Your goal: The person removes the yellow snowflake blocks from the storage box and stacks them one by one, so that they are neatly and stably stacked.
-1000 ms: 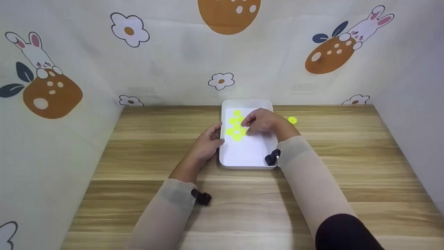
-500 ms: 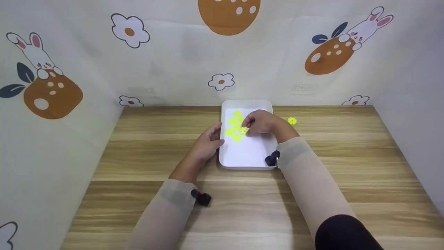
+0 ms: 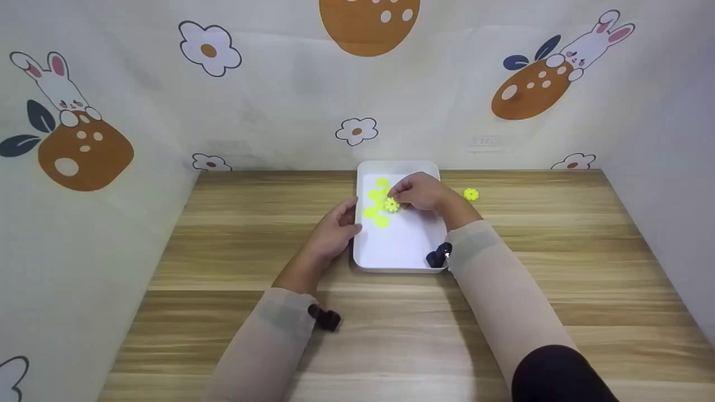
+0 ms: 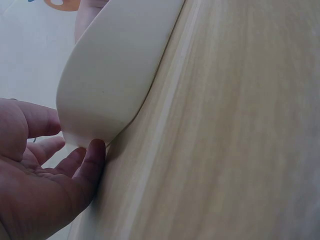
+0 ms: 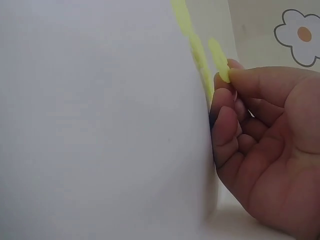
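Yellow flower point(image 3: 392, 205), pinching right hand point(image 3: 424, 191), white tray point(image 3: 391, 245)

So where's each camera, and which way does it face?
Head: on the head, looking forward and down at the white tray; left hand, right hand and both sleeves show.
Left wrist: on that wrist, looking along the tray's outer wall; shows left hand, probably some of the right.
Right wrist: on that wrist, looking across the tray's floor; shows only the right hand.
Head and right wrist share the pinched yellow piece.
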`<state>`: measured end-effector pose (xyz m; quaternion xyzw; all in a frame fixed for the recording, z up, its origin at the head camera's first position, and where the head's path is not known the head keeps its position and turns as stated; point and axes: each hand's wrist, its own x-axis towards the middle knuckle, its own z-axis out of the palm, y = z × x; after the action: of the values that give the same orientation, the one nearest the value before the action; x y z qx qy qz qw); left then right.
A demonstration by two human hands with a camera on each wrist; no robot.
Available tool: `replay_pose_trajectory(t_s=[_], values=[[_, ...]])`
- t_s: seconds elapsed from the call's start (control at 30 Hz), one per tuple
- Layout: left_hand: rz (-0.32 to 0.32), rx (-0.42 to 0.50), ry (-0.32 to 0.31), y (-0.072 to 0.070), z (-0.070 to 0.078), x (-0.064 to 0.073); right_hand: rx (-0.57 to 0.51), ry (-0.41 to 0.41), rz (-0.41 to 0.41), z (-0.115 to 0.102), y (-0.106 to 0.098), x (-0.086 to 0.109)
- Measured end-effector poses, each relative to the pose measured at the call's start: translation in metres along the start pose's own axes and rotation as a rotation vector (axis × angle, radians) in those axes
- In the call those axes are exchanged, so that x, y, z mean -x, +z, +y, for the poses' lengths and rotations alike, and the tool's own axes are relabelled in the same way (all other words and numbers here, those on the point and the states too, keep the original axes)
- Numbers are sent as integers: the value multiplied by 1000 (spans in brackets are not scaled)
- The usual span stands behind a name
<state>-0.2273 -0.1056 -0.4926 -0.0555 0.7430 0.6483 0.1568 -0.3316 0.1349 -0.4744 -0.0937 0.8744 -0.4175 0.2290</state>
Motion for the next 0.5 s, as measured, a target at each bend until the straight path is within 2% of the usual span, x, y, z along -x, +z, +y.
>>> replay_pose_trajectory(t_s=[0.13, 0.27, 0.37, 0.5], values=[[-3, -6, -19, -1, 0, 0, -101, 11, 32, -2, 0, 0], [-8, 1, -7, -1, 0, 0, -252, 23, 49, -10, -8, 3], [-8, 7, 1, -1, 0, 0, -397, 3, 67, -17, -18, 11], [2, 3, -16, -1, 2, 1, -531, -26, 96, -16, -33, 28]])
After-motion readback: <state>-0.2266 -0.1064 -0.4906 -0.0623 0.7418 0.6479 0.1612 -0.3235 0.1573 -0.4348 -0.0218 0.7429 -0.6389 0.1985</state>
